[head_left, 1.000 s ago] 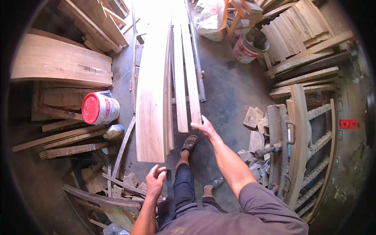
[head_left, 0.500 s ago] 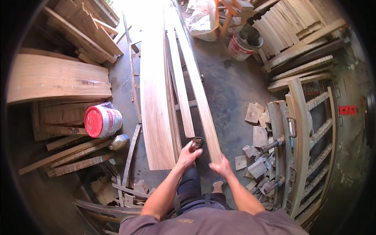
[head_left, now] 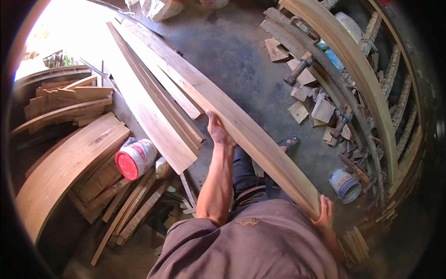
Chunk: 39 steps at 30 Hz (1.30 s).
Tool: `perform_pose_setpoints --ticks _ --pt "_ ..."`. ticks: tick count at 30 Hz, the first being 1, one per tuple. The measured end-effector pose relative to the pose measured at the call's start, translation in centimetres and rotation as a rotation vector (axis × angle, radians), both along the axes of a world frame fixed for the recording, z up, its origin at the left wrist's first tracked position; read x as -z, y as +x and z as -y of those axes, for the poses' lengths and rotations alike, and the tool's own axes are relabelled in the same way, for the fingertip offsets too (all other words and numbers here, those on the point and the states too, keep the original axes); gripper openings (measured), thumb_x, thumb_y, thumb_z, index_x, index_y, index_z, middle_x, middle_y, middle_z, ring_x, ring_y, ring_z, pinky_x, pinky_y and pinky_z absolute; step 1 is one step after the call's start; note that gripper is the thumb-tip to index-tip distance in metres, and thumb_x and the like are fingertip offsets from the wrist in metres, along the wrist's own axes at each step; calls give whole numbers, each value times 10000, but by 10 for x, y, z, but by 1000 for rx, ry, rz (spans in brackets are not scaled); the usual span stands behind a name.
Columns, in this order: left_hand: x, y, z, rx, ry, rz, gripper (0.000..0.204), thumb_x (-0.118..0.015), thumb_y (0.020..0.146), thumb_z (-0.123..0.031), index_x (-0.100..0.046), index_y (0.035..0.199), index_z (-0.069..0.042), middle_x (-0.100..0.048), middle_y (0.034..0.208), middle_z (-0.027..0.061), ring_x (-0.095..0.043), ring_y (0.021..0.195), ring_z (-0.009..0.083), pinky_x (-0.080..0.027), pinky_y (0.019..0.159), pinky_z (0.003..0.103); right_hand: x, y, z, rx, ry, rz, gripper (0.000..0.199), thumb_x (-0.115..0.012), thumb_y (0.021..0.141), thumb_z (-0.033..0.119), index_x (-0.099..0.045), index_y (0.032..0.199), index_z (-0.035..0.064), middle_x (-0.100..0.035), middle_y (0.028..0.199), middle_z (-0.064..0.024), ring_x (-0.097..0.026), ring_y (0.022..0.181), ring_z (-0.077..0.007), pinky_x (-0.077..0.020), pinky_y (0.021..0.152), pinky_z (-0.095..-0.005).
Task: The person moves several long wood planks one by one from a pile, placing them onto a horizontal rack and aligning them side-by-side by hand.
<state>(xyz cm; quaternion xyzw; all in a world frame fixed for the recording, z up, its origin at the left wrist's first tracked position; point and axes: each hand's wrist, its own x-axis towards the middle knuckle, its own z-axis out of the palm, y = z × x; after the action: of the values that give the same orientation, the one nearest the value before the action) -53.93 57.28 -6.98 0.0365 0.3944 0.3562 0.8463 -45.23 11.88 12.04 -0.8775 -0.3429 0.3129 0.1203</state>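
Observation:
A long pale wooden board (head_left: 253, 142) slants across the view from the bright upper left to the lower right, held in both my hands. My left hand (head_left: 218, 132) grips its left edge partway along, its fingers partly hidden beneath the wood. At the near end, my right hand (head_left: 325, 213) is wrapped around the board's end corner, beside my hip. Left of the held board lie a wide plank (head_left: 169, 146) and narrower wooden strips (head_left: 186, 103). One strip's near end is close to my left hand.
A white bucket with a red lid (head_left: 143, 156) lies tipped among stacked timber at left. At right stand a curved wooden frame (head_left: 371, 79) and large clamp screws (head_left: 297, 69) above scattered offcuts (head_left: 323, 109). An open white-and-blue bucket (head_left: 346, 183) sits near my right hand.
The view has swung to the right. The board has come back toward my body, its near end now beside my right hip. My left hand has taken hold of its edge.

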Motion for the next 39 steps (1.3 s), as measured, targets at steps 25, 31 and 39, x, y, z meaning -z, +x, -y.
perform_pose_setpoints --ticks 25,31,39 --pt "-175 258 215 250 282 468 85 -582 913 -54 -629 948 8 -665 928 64 -636 953 197 -484 917 322 -64 258 348 399 -137 617 1124 -833 671 -18 -202 1583 163 -276 1543 -215 -311 1404 -450 -368 1111 -577" --pt "-160 347 262 355 131 423 456 -631 819 -139 -563 1222 65 -630 1188 165 -579 1122 302 -426 1020 422 -98 301 376 544 -370 611 1156 -864 614 28 -222 1568 158 -335 1486 -236 -342 1368 -470 -364 1106 -575" --pt "-151 422 273 487 108 269 521 -687 745 -195 -566 1207 13 -640 1091 108 -598 1065 281 -434 1000 439 -117 302 385 600 -532 616 959 -894 615 173 -394 1427 74 -428 1388 -271 -400 1302 -493 -362 1081 -567"
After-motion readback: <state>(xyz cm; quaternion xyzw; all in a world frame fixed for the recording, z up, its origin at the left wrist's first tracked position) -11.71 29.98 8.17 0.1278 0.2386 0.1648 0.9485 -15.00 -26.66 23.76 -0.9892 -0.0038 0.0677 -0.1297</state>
